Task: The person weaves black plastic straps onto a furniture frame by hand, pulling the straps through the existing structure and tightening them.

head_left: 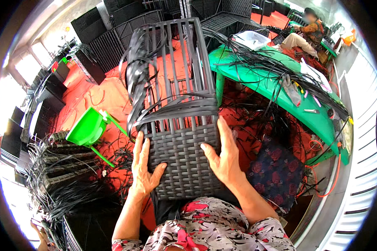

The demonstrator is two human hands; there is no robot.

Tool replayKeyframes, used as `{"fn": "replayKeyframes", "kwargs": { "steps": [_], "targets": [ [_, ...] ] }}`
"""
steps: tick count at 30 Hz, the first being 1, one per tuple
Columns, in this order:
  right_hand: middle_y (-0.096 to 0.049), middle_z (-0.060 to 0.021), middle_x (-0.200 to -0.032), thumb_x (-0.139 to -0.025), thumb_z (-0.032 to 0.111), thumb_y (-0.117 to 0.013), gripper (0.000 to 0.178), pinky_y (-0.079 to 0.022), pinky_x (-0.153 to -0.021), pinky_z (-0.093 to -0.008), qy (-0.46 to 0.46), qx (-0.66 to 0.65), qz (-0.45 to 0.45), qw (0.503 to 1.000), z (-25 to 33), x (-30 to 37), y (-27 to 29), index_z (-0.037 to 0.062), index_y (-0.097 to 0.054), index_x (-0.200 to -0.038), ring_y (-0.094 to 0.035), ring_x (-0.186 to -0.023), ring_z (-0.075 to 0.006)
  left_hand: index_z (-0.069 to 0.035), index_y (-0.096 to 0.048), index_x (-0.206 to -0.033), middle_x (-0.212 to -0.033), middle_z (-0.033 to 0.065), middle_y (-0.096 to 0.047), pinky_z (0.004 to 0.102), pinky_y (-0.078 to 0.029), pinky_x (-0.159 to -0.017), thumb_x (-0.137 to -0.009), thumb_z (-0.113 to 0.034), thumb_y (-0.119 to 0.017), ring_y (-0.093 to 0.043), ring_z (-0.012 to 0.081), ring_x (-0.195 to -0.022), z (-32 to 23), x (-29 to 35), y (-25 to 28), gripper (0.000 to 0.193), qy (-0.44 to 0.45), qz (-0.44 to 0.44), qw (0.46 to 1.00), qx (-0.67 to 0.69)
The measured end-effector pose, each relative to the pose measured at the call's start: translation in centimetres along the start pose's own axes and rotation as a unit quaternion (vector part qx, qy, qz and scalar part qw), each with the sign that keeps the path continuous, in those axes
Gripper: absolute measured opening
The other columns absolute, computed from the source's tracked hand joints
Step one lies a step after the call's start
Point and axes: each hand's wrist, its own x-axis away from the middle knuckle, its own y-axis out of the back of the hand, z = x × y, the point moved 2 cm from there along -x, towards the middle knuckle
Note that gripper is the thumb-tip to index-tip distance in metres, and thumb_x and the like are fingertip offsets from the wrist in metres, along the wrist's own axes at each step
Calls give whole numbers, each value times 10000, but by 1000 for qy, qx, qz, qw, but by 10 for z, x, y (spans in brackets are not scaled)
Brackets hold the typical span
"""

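Note:
A partly woven black rattan frame [184,163] stands in front of me, leaning away. Its near part is closed basket weave, while upright strips with gaps between them make up the far part. My left hand [144,171] grips its left edge, fingers along the side and thumb on the weave. On the opposite edge, my right hand [227,157] holds it the same way, thumb on the woven face. Loose flat black strips [139,75] hang in a bundle over the frame's far left side, and several run across it just beyond the weave.
To the right, a green table [238,71] bears black strips, a white tray [252,39] and small tools. A green plastic stool [88,127] and stacked woven pieces [65,167] are at left. A flowered dark cushion [276,171] lies right. Another person [308,33] sits far right.

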Motion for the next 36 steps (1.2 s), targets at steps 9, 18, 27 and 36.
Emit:
{"fn": "replayKeyframes", "kwargs": {
  "steps": [9, 18, 27, 36],
  "targets": [
    [-373, -314, -1428, -858, 61, -677, 680, -354, -1090, -455, 35, -33, -8, 999, -7, 9, -5, -80, -324, -1422, -394, -1323, -451, -15, -241, -1502, -1553, 252, -157, 492, -161, -1161, -846, -389, -674, -175, 392, -1440, -12, -11, 5, 871, 69, 8, 997, -22],
    [-393, -170, -1444, -716, 250, -857, 1066, -337, -1095, -391, -159, -317, 64, 933, -5, 5, -4, -16, -183, -1498, -413, -1301, -241, -47, -264, -1496, -1535, 329, -80, 523, -236, -1133, -770, -597, -700, -128, 480, -1428, -10, -13, -6, 1009, 148, 15, 989, 5],
    [-491, -184, -1372, -781, 120, -786, 817, -400, -1045, -369, -129, -205, 7, 970, -8, 16, -5, -37, -331, -1441, -516, -1205, -237, -38, -360, -1437, -1477, 319, -284, 504, -358, -1070, -792, -419, -763, -351, 466, -1345, -4, 12, -7, 851, 94, -72, 993, 4],
    [-528, -204, -1310, -792, 200, -739, 534, -352, -1036, -519, 241, 157, 169, 943, 65, -23, -42, -56, -545, -1218, -461, -1241, -418, 41, -385, -1367, -1266, 191, -445, 424, -384, -1039, -727, -388, -826, -465, 316, -1220, 9, 31, -20, 888, 183, -145, 951, 202]
  ]
}}
